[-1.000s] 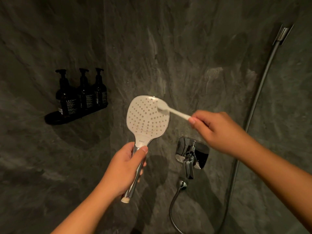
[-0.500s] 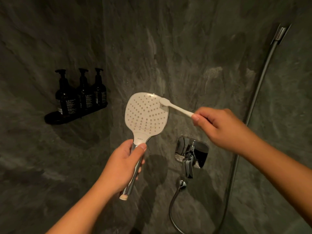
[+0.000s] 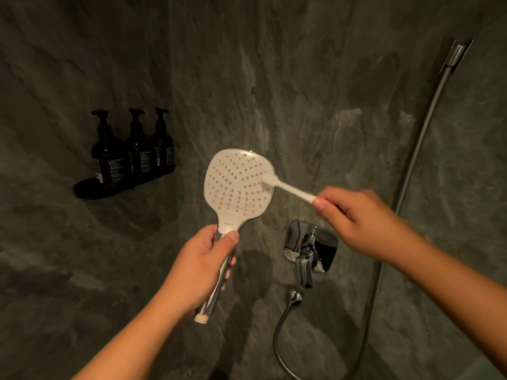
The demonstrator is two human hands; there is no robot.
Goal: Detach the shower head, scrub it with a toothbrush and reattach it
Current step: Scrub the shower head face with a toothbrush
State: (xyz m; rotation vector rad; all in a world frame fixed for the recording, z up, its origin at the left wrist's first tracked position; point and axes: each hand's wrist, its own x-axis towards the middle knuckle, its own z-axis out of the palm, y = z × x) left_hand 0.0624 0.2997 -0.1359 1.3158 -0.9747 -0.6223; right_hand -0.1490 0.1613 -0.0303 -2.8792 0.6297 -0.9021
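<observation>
A dark stone wall (image 3: 301, 78) is filling the background, carrying a chrome mixer valve (image 3: 311, 249), a loose hose (image 3: 285, 333) hanging beneath it, and a shelf (image 3: 90, 189) bearing three pump bottles (image 3: 134, 149). In front of the wall, the detached shower head (image 3: 238, 186) is standing upright with its white nozzle face turned toward the viewer. The left hand (image 3: 197, 270) is wrapping its fingers and thumb around the chrome handle just below the face. This polished handle is probably slippery when wet, and the rigid head is likely light, so the narrow stem appears the sensible place to hold. The right hand (image 3: 354, 218), to the right of the head and slightly higher than the left, is pinching the end of a white toothbrush (image 3: 288, 187). Its bristles are pressing against the right edge of the face; the brush is slim and probably flexes under pressure.
</observation>
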